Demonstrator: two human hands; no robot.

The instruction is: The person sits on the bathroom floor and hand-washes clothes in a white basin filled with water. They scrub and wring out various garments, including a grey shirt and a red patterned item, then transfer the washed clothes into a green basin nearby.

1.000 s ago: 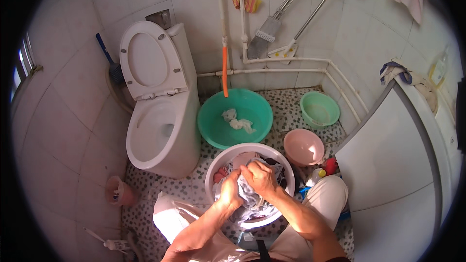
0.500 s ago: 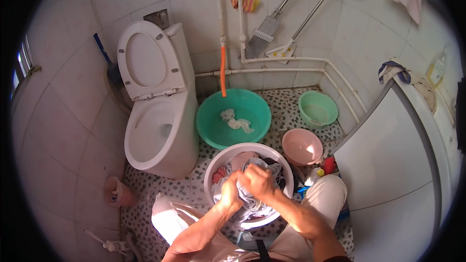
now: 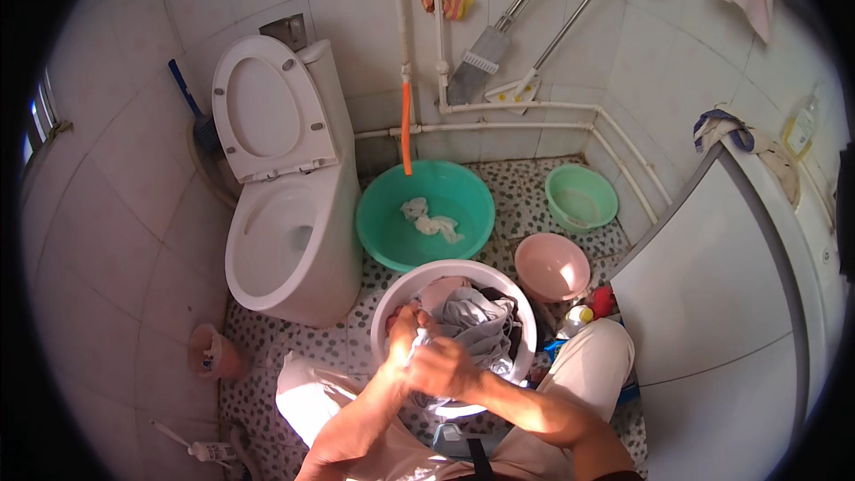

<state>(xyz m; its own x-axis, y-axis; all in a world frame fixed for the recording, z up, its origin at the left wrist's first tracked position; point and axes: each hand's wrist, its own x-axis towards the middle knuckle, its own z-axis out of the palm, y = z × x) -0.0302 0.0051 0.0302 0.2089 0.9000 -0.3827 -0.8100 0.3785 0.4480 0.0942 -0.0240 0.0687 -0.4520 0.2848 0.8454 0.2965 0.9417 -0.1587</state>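
A white basin [image 3: 385,313] full of bunched laundry stands between my knees. My left hand [image 3: 405,338] is closed over its left side, with light grey cloth [image 3: 420,338] showing at the fingers. Pressed close against it, my right hand [image 3: 447,367] is closed on the same cloth, its knuckles up. Part of the cloth is hidden inside both fists. Beside the hands lies a heap of grey laundry [image 3: 476,325], with pinkish and dark pieces among it.
Beyond stands a green basin [image 3: 370,240] holding white cloth [image 3: 432,223] under an orange hose [image 3: 407,129]. A pink basin [image 3: 552,267] and a light green basin [image 3: 581,199] sit to the right. The toilet [image 3: 294,294] is at left, a grey-white panel [image 3: 712,285] at right.
Both hands have moved left and slightly toward me, over the basin's left side. More of the grey laundry in the middle is now uncovered.
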